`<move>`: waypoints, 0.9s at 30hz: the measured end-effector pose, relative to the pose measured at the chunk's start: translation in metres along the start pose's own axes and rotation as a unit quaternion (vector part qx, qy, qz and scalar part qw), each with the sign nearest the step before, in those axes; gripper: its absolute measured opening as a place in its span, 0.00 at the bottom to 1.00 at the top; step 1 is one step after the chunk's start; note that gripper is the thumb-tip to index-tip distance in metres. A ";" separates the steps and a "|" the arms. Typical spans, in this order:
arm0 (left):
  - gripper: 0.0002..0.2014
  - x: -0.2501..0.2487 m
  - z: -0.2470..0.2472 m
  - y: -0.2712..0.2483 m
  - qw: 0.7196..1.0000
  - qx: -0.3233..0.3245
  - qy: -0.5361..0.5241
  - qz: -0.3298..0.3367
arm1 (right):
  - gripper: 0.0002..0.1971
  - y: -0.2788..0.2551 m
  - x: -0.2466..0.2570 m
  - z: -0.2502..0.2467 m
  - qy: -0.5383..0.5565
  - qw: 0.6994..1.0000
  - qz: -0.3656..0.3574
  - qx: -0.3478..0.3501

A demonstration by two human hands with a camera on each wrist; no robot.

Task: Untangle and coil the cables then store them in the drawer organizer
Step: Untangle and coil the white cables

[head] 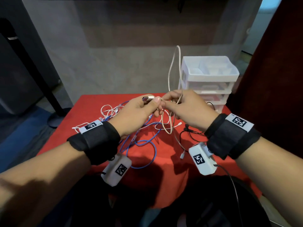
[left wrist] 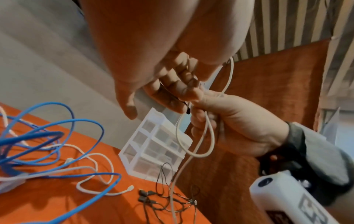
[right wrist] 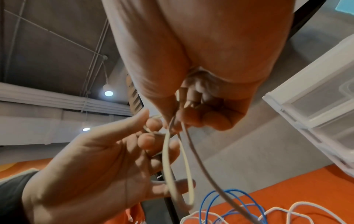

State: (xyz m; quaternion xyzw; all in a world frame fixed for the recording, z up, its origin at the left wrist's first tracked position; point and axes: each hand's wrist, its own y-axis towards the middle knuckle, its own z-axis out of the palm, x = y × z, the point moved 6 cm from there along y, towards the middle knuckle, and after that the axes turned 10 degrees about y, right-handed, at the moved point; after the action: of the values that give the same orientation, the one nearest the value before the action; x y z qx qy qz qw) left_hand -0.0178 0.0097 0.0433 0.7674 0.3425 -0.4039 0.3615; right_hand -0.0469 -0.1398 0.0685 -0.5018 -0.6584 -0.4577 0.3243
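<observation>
Both hands hold a beige cable [head: 175, 66] above the red table [head: 91, 108]. My left hand [head: 152, 102] pinches its USB plug [head: 148, 98] between thumb and fingers. My right hand [head: 170, 102] grips gathered loops of the same cable [left wrist: 207, 136], one rising above the fist and others hanging below [right wrist: 166, 166]. On the table beneath lie a tangled blue cable [head: 147, 143], a white cable [head: 107, 111] and a thin black cable [head: 188, 131]. The white drawer organizer [head: 209, 74] stands at the table's back right corner, its top tray open.
A dark stand with a round base [head: 55, 118] rises left of the table. A dark red curtain [head: 278, 79] hangs to the right behind the organizer [left wrist: 153, 145]. Loose cable ends spread over the table's middle; its front edge is near my body.
</observation>
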 end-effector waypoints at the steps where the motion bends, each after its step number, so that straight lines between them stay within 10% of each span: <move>1: 0.21 0.000 0.000 0.001 1.000 0.002 -0.002 -0.009 | 0.06 -0.001 0.001 -0.001 -0.009 1.000 -0.002 -0.002; 7: 0.07 0.025 -0.021 0.001 0.987 -0.130 0.016 -0.091 | 0.14 -0.010 0.000 -0.001 -0.109 0.994 0.018 -0.016; 16: 0.07 -0.007 -0.017 -0.016 0.955 -0.165 0.222 0.103 | 0.14 -0.016 0.005 0.005 -0.131 0.991 0.025 -0.013; 27: 0.04 0.016 -0.015 -0.002 0.978 -0.139 0.115 -0.101 | 0.14 -0.023 0.006 0.002 -0.116 0.992 -0.001 -0.049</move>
State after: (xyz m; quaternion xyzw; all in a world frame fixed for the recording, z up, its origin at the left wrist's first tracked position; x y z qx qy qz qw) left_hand -0.0069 0.0271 0.0347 0.7125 0.5103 -0.2953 0.3805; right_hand -0.0704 -0.1378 0.0666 -0.5662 -0.6687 -0.4285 0.2204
